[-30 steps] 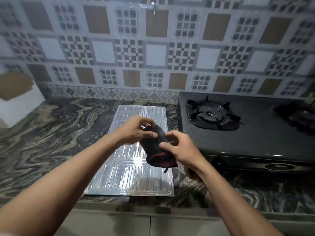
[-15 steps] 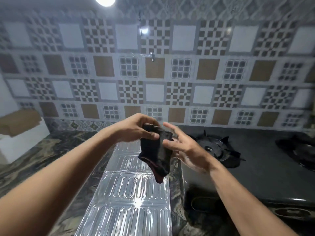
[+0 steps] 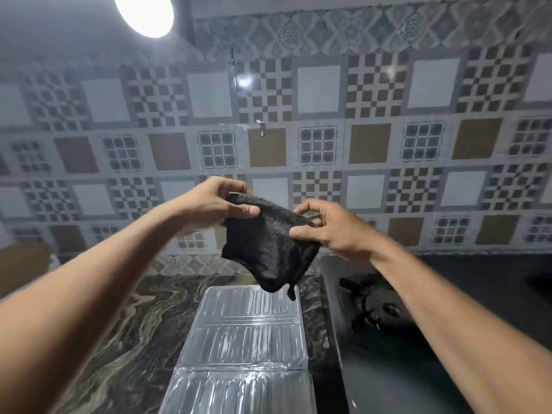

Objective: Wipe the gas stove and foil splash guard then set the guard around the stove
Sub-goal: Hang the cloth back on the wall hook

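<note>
A dark cloth point(image 3: 268, 249) hangs in the air in front of the tiled wall, stretched between both hands. My left hand point(image 3: 215, 204) pinches its upper left corner and my right hand point(image 3: 331, 228) pinches its right edge. Below the cloth the folded foil splash guard point(image 3: 248, 339) lies flat on the marbled counter point(image 3: 125, 324). The black gas stove point(image 3: 388, 369) sits right of the guard, its left burner point(image 3: 370, 306) partly hidden by my right forearm.
A patterned tile wall point(image 3: 328, 115) rises behind the counter, with a small hook point(image 3: 262, 128) on it. A bright lamp point(image 3: 143, 13) glows at top left. A brown-topped white box point(image 3: 24, 264) sits at the far left.
My view has tilted upward and both hands have lifted the cloth higher. The cloth has been spread open from a bunch, with my right hand now gripping its edge.
</note>
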The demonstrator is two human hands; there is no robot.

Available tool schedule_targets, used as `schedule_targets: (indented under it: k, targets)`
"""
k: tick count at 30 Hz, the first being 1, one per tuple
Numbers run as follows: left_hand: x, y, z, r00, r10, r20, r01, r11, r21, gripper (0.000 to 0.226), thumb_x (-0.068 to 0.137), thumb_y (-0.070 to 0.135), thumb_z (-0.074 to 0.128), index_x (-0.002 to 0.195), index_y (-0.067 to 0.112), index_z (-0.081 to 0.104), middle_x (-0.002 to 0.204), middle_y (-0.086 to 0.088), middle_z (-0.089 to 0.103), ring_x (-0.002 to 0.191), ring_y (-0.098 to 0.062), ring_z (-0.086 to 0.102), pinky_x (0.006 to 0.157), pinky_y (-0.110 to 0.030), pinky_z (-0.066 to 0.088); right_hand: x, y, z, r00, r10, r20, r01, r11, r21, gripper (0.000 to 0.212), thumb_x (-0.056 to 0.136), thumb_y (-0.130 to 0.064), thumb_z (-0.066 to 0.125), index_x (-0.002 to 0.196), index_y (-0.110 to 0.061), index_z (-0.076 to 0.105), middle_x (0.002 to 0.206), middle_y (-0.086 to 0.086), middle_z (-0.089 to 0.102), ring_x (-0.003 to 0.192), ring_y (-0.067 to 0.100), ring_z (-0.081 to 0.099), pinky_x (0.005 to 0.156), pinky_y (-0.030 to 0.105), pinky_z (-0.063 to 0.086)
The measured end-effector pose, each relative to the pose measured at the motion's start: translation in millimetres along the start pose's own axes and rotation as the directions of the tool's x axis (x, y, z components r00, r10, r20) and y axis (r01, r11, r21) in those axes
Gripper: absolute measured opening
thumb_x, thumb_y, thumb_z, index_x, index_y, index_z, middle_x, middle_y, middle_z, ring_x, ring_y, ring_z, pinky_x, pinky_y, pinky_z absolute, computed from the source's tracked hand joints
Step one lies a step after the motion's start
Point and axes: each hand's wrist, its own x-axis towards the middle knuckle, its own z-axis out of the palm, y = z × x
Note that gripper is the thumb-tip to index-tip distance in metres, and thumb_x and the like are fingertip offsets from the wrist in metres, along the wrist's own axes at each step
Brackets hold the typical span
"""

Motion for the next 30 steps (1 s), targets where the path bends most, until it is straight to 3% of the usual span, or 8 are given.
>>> schedule_targets:
  k: [3, 5, 7, 10, 15, 20, 26, 30]
  targets:
    - [20.6, -5.2, -20.4, 0.999, 0.035, -0.033, -0.036, 0.998, -0.045, 0.030, 0.075, 0.013, 0.076, 0.103, 0.010, 0.066, 0.092, -0.013, 0.073, 0.086, -0.025, 0.068, 0.081, -0.042, 0.055, 29.3, -9.8, -13.6, 0.999, -0.033, 0.002, 0.033, 0.999, -0.004, 0.036, 0.089, -0.006, 0.069, 0.123, -0.019, 0.063, 0.110, 0.025, 0.070, 0.101, 0.039, 0.069, 0.089, 0.057, 0.055]
    - [34.3, -7.5, -32.2, 0.998, 0.055, -0.037, -0.056, 0.998, -0.035, 0.033, 0.076, 0.010, 0.076, 0.107, 0.015, 0.069, 0.103, -0.017, 0.074, 0.092, -0.030, 0.069, 0.089, -0.052, 0.051, 49.4, -12.5, -23.6, 0.997, -0.067, -0.027, 0.066, 0.998, -0.011, 0.042, 0.088, -0.005, 0.071, 0.122, -0.028, 0.069, 0.118, 0.010, 0.072, 0.111, 0.029, 0.067, 0.094, 0.048, 0.055]
    - [51.2, -11.1, -42.8, 0.997, 0.067, -0.046, -0.068, 0.998, -0.017, 0.032, 0.079, 0.007, 0.075, 0.109, 0.017, 0.072, 0.105, -0.010, 0.075, 0.095, -0.028, 0.071, 0.090, -0.052, 0.054, 69.6, -12.6, -33.7, 0.996, -0.084, -0.030, 0.085, 0.996, 0.024, 0.042, 0.087, -0.002, 0.070, 0.123, -0.023, 0.069, 0.112, -0.010, 0.072, 0.112, 0.010, 0.065, 0.091, 0.027, 0.056]
    - [76.1, -13.1, -55.4, 0.994, 0.081, -0.078, -0.079, 0.997, 0.022, 0.034, 0.080, 0.008, 0.075, 0.110, 0.024, 0.075, 0.105, -0.002, 0.077, 0.097, -0.025, 0.072, 0.084, -0.047, 0.058, 99.2, -13.6, -45.0, 0.992, -0.125, -0.027, 0.125, 0.992, -0.015, 0.040, 0.088, 0.003, 0.068, 0.124, -0.012, 0.068, 0.106, -0.015, 0.069, 0.097, -0.012, 0.064, 0.082, 0.008, 0.050]
    - [120.4, -15.3, -79.4, 0.986, 0.108, -0.126, -0.097, 0.991, 0.093, 0.037, 0.081, 0.013, 0.076, 0.114, 0.028, 0.074, 0.108, 0.004, 0.076, 0.099, -0.016, 0.071, 0.081, -0.039, 0.060, 157.0, -8.3, -65.1, 0.982, -0.189, -0.014, 0.187, 0.977, -0.104, 0.034, 0.090, 0.002, 0.066, 0.119, -0.014, 0.071, 0.108, -0.008, 0.072, 0.094, -0.014, 0.063, 0.085, 0.007, 0.049]
    - [162.1, -20.7, -106.3, 0.985, 0.093, -0.144, -0.068, 0.983, 0.173, 0.036, 0.080, 0.016, 0.077, 0.111, 0.034, 0.075, 0.110, 0.011, 0.075, 0.105, -0.014, 0.069, 0.089, -0.044, 0.058, 214.0, 0.6, -75.4, 0.970, -0.220, 0.105, 0.242, 0.925, -0.294, 0.030, 0.090, -0.011, 0.070, 0.116, -0.026, 0.074, 0.108, -0.021, 0.070, 0.096, -0.017, 0.061, 0.089, 0.008, 0.048]
    - [212.2, -29.1, -129.3, 0.961, 0.189, -0.202, -0.115, 0.937, 0.330, 0.028, 0.077, 0.009, 0.079, 0.104, 0.019, 0.079, 0.107, 0.004, 0.076, 0.102, -0.012, 0.070, 0.092, -0.041, 0.056, 273.1, -3.4, -94.7, 0.958, -0.248, 0.145, 0.285, 0.753, -0.593, 0.036, 0.089, -0.022, 0.071, 0.118, -0.043, 0.069, 0.120, -0.019, 0.068, 0.102, -0.003, 0.060, 0.081, 0.014, 0.045]
    - [247.4, -31.1, -143.6, 0.870, 0.365, -0.332, -0.205, 0.879, 0.430, 0.026, 0.077, 0.006, 0.080, 0.098, 0.020, 0.081, 0.101, 0.005, 0.077, 0.099, -0.010, 0.070, 0.095, -0.042, 0.055, 306.6, -9.1, -108.9, 0.906, -0.408, 0.113, 0.358, 0.595, -0.720, 0.038, 0.096, -0.017, 0.060, 0.126, -0.040, 0.066, 0.100, -0.018, 0.063, 0.089, 0.005, 0.058, 0.076, 0.020, 0.047]
